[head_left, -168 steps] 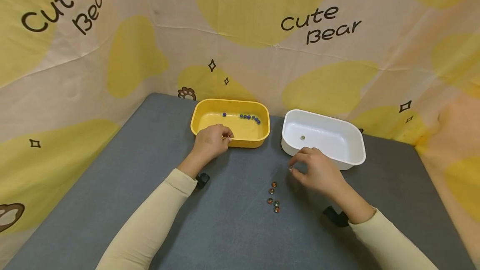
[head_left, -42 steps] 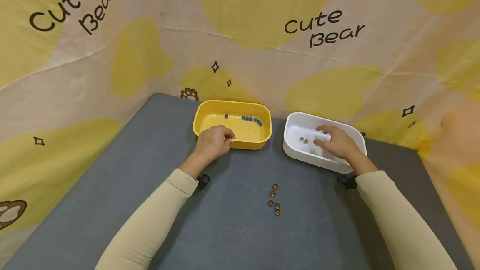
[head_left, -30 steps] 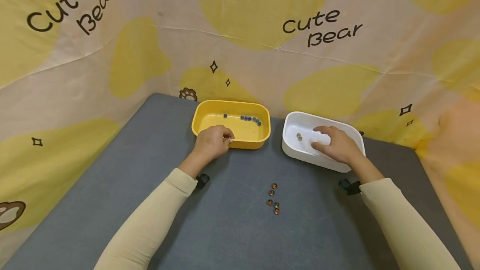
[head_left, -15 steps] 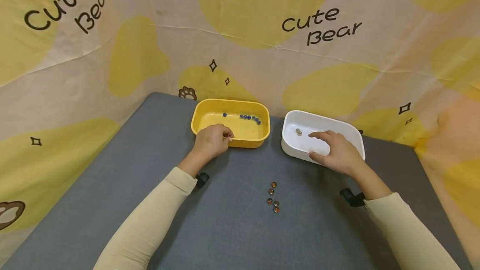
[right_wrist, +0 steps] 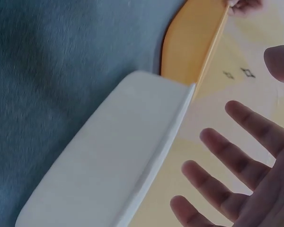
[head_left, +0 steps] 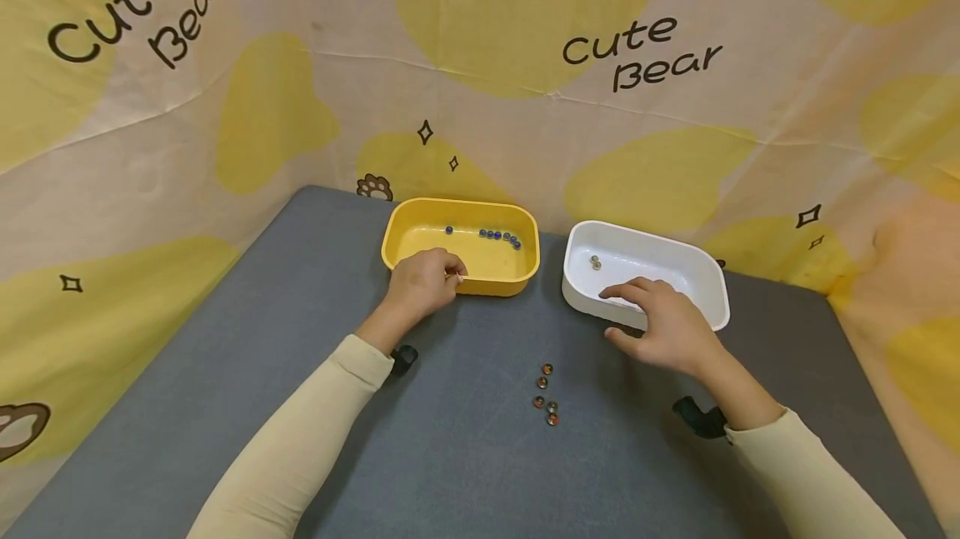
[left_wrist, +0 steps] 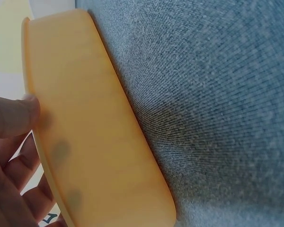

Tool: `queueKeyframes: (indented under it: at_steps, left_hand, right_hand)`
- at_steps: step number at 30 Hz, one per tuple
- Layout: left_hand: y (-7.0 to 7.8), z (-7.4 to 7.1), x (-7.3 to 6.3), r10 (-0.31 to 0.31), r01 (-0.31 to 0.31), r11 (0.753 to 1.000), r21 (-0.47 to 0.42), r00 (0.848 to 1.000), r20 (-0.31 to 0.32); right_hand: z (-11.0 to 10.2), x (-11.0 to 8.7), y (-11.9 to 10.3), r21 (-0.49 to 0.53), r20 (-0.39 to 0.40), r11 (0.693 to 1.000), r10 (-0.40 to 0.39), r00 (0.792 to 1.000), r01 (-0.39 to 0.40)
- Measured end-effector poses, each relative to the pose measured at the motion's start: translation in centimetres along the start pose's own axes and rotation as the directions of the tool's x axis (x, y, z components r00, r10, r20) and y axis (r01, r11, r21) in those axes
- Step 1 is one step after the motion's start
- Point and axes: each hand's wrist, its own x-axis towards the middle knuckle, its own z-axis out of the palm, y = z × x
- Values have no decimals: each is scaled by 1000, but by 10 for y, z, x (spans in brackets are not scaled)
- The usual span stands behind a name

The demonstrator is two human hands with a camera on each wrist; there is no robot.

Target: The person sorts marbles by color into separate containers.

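Note:
My left hand (head_left: 422, 282) grips the near rim of the yellow plastic bin (head_left: 487, 261); in the left wrist view the thumb (left_wrist: 14, 116) lies on the outer wall with the fingers on the inner side. Several blue marbles (head_left: 497, 235) lie in that bin, one apart from the others. My right hand (head_left: 667, 329) hovers at the near rim of the white plastic bin (head_left: 686, 268), fingers spread and holding nothing. Two pale marbles (head_left: 596, 265) lie touching or nearly touching near the white bin's left end. Several orange-brown marbles (head_left: 542, 382) lie on the table in front.
The bins stand side by side with a narrow gap, on a grey table (head_left: 465, 456). Behind and at both sides hangs a patterned cloth (head_left: 480, 22) with yellow patches and lettering. Each wrist carries a dark strap mount (head_left: 699, 417).
My right hand has come back out of the white bin toward its near rim. One pale marble has become two there, and they rolled leftward and back. The left hand stays put.

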Motion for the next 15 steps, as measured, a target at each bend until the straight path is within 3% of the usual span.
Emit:
queueKeyframes:
  at_steps: [15]
  left_hand:
    - [1,0,-1,-9,9,1000,1,1000,-3]
  right_hand:
    - [27,-4,-24,21,4,987,-160,987,159]
